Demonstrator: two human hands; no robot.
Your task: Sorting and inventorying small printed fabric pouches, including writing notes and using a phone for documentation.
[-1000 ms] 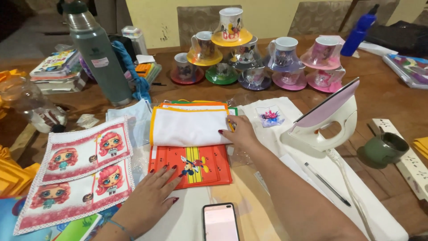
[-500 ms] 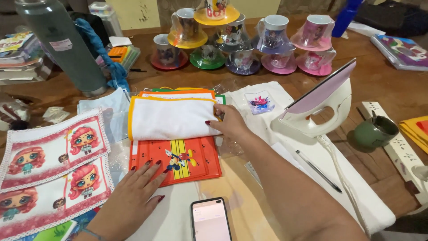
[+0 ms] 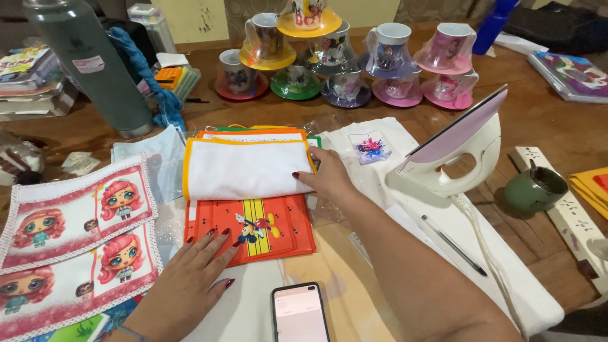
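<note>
Fingers of the left hand [image 3: 190, 278] lie flat and spread on the orange printed cloth [image 3: 253, 225]. Right hand [image 3: 326, 180] pinches the folded white towel [image 3: 244, 170] atop it, beside the iron [image 3: 453, 155].

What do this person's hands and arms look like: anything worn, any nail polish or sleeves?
Both forearms are bare, with no sleeves in view. The left hand and the right hand have fingernails painted dark red. A thin bracelet or band shows at the left wrist. No rings or gloves are visible.
</note>
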